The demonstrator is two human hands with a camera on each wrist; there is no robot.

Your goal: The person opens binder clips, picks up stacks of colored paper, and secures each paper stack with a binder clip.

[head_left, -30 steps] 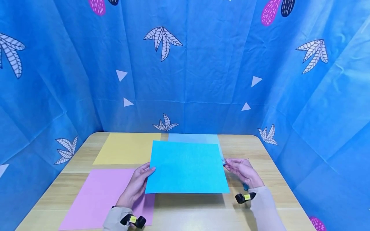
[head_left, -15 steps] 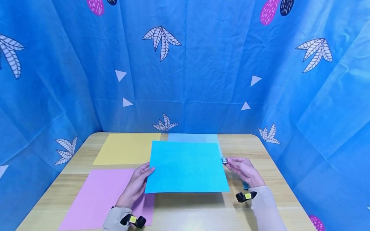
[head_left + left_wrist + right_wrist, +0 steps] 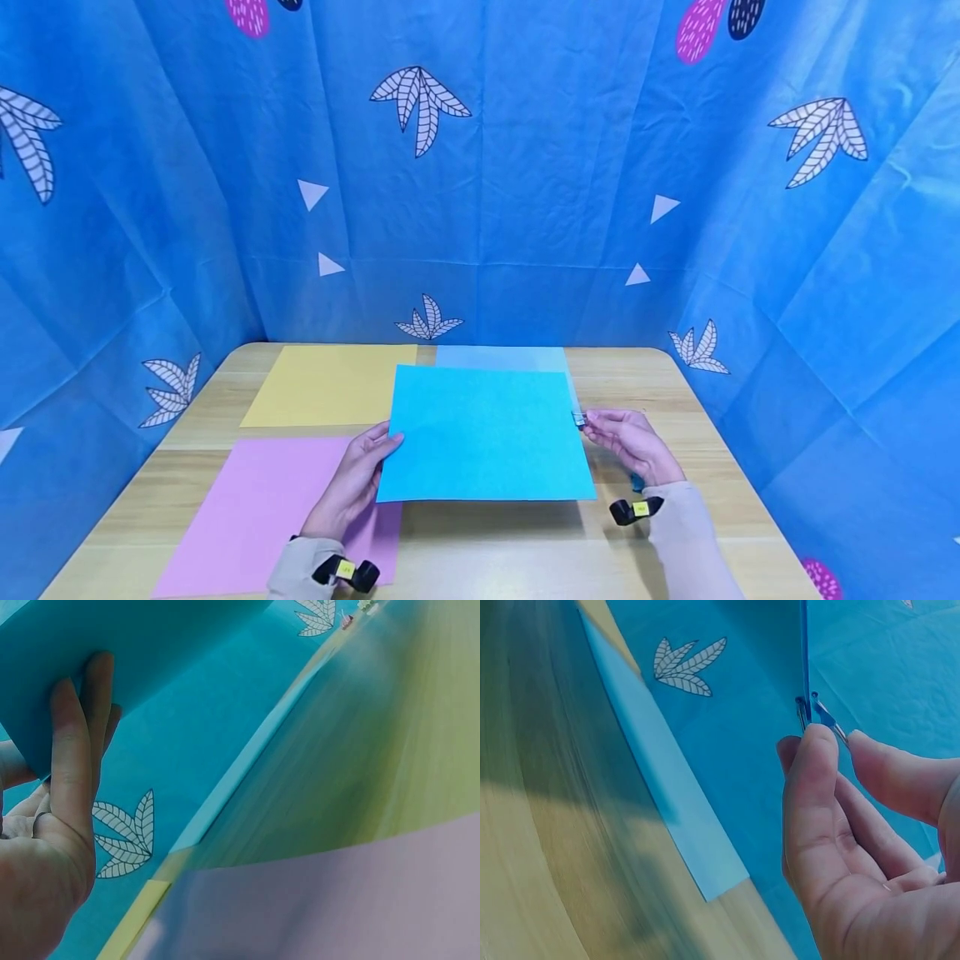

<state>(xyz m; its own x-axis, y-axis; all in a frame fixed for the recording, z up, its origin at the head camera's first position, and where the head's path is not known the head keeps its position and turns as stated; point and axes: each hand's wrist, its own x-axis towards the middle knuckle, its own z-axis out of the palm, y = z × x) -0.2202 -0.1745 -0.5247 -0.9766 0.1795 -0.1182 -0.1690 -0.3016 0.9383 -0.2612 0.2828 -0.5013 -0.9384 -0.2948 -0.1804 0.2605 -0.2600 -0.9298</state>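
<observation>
Apparently to steady it, the left hand (image 3: 354, 473) pinches a bright-blue rectangular paper sheet (image 3: 487, 433) above the wooden table (image 3: 615, 375); the right hand (image 3: 630, 443) squeezes a small metal clip (image 3: 579, 419) astride the sheet's edge.

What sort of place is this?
Probably a screened-off work corner: patterned blue cloth hangs behind and on both sides of a wooden table, where yellow paper and pink paper lie flat.
</observation>
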